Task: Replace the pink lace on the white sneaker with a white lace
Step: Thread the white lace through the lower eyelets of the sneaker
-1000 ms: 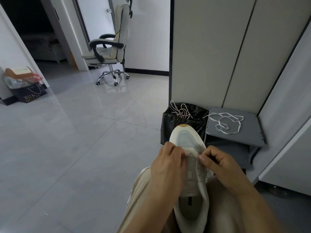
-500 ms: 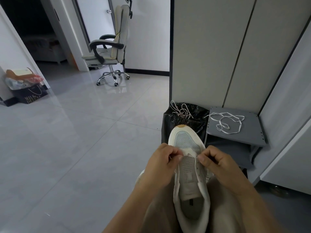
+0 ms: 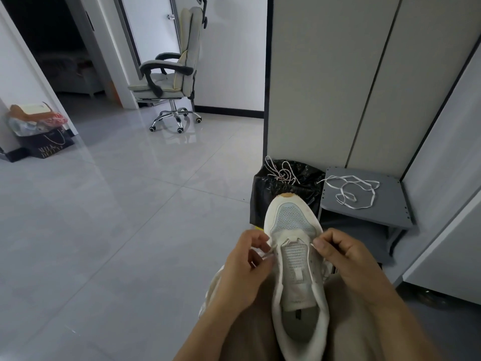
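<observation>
On my lap the white sneaker point(image 3: 294, 259) lies toe away; my left grip point(image 3: 244, 267) pinches one white lace point(image 3: 289, 241) end, my right grip point(image 3: 346, 259) pinches the other; pink lace point(image 3: 282, 173) lies on the bin bag point(image 3: 265, 199)

lace point(image 3: 289, 240) in left hand point(image 3: 247, 267), right hand point(image 3: 346, 259)
</observation>
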`<act>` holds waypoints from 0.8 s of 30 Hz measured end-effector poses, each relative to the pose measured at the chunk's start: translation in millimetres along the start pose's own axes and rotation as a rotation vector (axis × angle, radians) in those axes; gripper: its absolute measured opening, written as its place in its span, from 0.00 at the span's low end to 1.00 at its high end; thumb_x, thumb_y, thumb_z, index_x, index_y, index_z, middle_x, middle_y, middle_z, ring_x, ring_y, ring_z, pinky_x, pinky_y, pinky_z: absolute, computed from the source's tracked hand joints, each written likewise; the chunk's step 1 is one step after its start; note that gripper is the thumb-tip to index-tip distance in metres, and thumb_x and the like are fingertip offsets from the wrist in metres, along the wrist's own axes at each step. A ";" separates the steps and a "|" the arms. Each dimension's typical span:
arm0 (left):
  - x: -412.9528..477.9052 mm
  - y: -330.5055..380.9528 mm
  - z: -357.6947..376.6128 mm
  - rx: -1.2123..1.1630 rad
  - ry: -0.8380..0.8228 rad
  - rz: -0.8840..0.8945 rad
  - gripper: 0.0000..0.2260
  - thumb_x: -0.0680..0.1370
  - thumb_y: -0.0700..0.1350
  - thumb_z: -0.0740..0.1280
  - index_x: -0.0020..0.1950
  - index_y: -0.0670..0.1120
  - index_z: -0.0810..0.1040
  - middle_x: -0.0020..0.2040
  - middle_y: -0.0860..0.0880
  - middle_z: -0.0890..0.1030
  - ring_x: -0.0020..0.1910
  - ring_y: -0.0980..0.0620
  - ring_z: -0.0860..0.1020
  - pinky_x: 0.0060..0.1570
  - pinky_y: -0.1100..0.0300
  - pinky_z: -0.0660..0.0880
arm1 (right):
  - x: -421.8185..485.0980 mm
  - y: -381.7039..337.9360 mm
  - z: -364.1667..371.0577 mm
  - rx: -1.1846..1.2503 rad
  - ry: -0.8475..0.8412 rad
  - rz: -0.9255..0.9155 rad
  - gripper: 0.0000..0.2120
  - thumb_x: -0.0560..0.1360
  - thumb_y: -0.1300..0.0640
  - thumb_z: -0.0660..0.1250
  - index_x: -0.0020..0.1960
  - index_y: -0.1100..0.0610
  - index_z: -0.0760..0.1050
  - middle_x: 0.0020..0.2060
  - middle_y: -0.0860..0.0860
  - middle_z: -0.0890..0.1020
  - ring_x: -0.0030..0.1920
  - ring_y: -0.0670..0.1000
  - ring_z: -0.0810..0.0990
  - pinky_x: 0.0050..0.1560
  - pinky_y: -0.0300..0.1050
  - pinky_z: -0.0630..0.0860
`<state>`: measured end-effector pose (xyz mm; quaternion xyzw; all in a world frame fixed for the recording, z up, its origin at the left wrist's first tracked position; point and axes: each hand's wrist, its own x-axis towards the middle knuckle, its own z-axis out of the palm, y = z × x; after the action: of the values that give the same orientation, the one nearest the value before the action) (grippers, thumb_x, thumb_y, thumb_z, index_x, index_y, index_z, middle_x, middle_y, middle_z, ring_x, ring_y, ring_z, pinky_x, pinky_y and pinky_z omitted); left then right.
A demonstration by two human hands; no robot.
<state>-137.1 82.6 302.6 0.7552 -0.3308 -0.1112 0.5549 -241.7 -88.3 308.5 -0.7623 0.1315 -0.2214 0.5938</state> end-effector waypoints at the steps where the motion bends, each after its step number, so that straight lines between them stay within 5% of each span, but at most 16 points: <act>1: -0.6 -0.1 2.6 0.037 0.011 0.035 0.13 0.75 0.38 0.67 0.45 0.57 0.70 0.42 0.58 0.76 0.32 0.58 0.72 0.36 0.69 0.69 | 0.6 -0.2 0.9 -0.006 0.005 -0.004 0.13 0.70 0.49 0.67 0.37 0.59 0.75 0.28 0.46 0.75 0.32 0.43 0.71 0.35 0.32 0.70; 7: 5.4 0.3 3.5 0.295 0.143 0.288 0.03 0.75 0.48 0.63 0.43 0.53 0.75 0.40 0.64 0.72 0.39 0.63 0.74 0.38 0.73 0.69 | -0.1 -3.0 5.7 0.002 0.038 0.010 0.11 0.69 0.51 0.65 0.39 0.60 0.76 0.29 0.45 0.77 0.32 0.40 0.73 0.36 0.31 0.71; 10: 6.0 1.1 1.9 0.419 0.131 0.259 0.07 0.77 0.48 0.61 0.43 0.50 0.77 0.37 0.65 0.70 0.36 0.64 0.73 0.35 0.73 0.67 | -0.8 -4.0 6.4 -0.034 0.057 0.000 0.14 0.71 0.47 0.68 0.39 0.59 0.76 0.30 0.46 0.77 0.32 0.41 0.73 0.36 0.31 0.70; 14: -2.2 14.1 -2.7 0.072 -0.151 -0.005 0.08 0.79 0.45 0.62 0.40 0.53 0.76 0.33 0.60 0.75 0.32 0.62 0.71 0.36 0.71 0.67 | 0.3 -2.8 5.4 -0.068 0.164 0.002 0.09 0.75 0.57 0.64 0.37 0.59 0.74 0.27 0.44 0.75 0.29 0.40 0.71 0.32 0.29 0.68; 16: 0.2 13.2 -4.7 0.058 -0.137 -0.068 0.09 0.79 0.45 0.62 0.40 0.53 0.76 0.33 0.57 0.77 0.32 0.62 0.72 0.36 0.70 0.67 | 0.3 -3.4 7.6 -0.105 0.167 -0.014 0.10 0.74 0.54 0.64 0.38 0.61 0.74 0.28 0.45 0.75 0.30 0.41 0.71 0.32 0.30 0.68; 21: 13.6 1.2 3.8 0.409 0.017 0.026 0.09 0.81 0.46 0.58 0.41 0.48 0.73 0.41 0.54 0.75 0.39 0.57 0.73 0.40 0.68 0.67 | -1.0 -5.9 10.4 -0.148 0.113 -0.033 0.08 0.74 0.55 0.65 0.38 0.58 0.74 0.30 0.46 0.76 0.30 0.41 0.72 0.32 0.30 0.68; 24: 7.2 -5.4 5.9 0.393 0.004 0.101 0.09 0.80 0.47 0.59 0.44 0.46 0.75 0.42 0.52 0.77 0.40 0.57 0.74 0.42 0.65 0.69 | -2.9 -8.7 10.9 -0.098 0.162 -0.037 0.12 0.72 0.48 0.68 0.38 0.57 0.75 0.33 0.49 0.79 0.32 0.41 0.75 0.34 0.29 0.70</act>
<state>-132.8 74.6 297.1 0.8315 -0.3826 -0.0150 0.4024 -239.4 -75.4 314.2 -0.7721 0.1759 -0.2866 0.5392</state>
